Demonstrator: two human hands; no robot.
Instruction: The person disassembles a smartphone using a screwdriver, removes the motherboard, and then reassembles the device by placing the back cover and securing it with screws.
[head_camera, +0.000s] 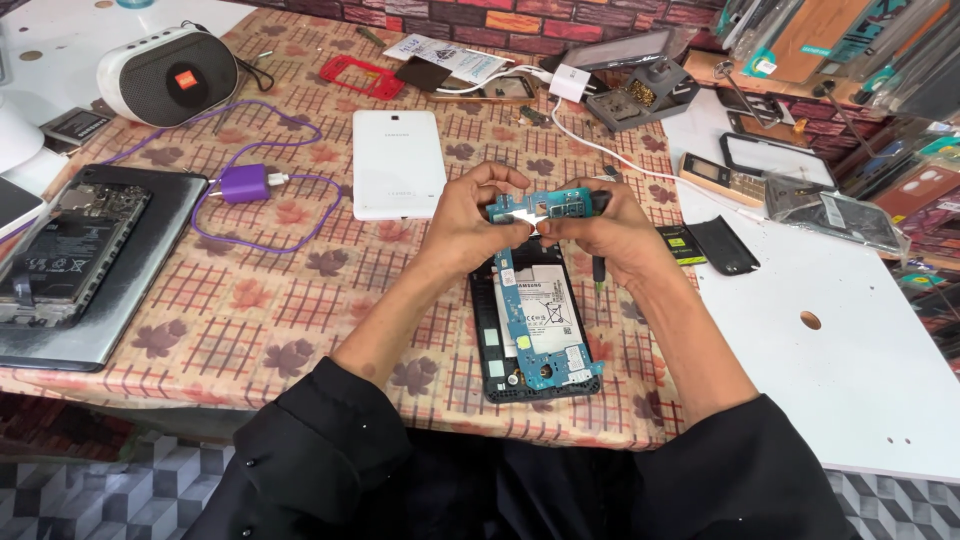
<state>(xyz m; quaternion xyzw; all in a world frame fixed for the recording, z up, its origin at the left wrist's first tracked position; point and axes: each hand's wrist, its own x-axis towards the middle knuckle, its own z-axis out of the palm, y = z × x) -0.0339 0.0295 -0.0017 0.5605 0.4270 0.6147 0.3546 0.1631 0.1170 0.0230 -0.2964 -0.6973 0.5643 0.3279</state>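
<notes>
An opened tablet (535, 330) lies on the patterned tablecloth in front of me, its black frame holding a white battery and a blue circuit board (540, 205). My left hand (470, 215) pinches the upper left end of that board. My right hand (600, 235) grips the board's upper right end, thumb pressed near its middle; a dark screwdriver (599, 270) sticks down from under this hand. The top of the board is lifted off the frame between both hands.
A white tablet back cover (397, 163) lies just beyond my hands. A purple charger with cable (245, 184), a white speaker (167, 75) and another opened device (70, 245) sit left. A white board (850, 340) with phone parts lies right.
</notes>
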